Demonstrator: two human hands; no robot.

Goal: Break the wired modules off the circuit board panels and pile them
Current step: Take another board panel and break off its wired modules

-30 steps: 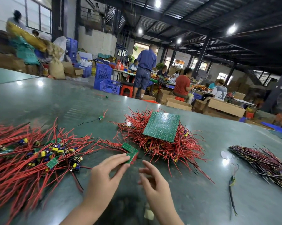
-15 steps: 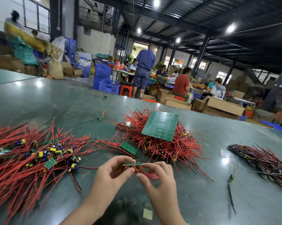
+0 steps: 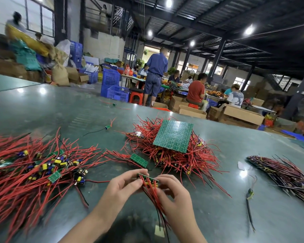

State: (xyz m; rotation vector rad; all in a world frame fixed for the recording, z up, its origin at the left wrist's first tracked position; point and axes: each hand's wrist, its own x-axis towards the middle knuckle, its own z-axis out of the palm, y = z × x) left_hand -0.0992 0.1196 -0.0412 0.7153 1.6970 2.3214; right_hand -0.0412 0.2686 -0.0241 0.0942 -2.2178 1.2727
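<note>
Two hands, left hand (image 3: 123,185) and right hand (image 3: 172,193), pinch opposite ends of a narrow green circuit-board strip (image 3: 147,178) trailing red wires, held above the grey-green table (image 3: 217,216). Snapping cleanly likely needs thumbs close beside the score line, bending away from components.

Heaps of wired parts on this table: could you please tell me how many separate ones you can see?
3: a red-wired heap at the left, a red-wired heap in the middle under a green panel, and a dark-wired heap at the right, which the frame cuts off.
</note>
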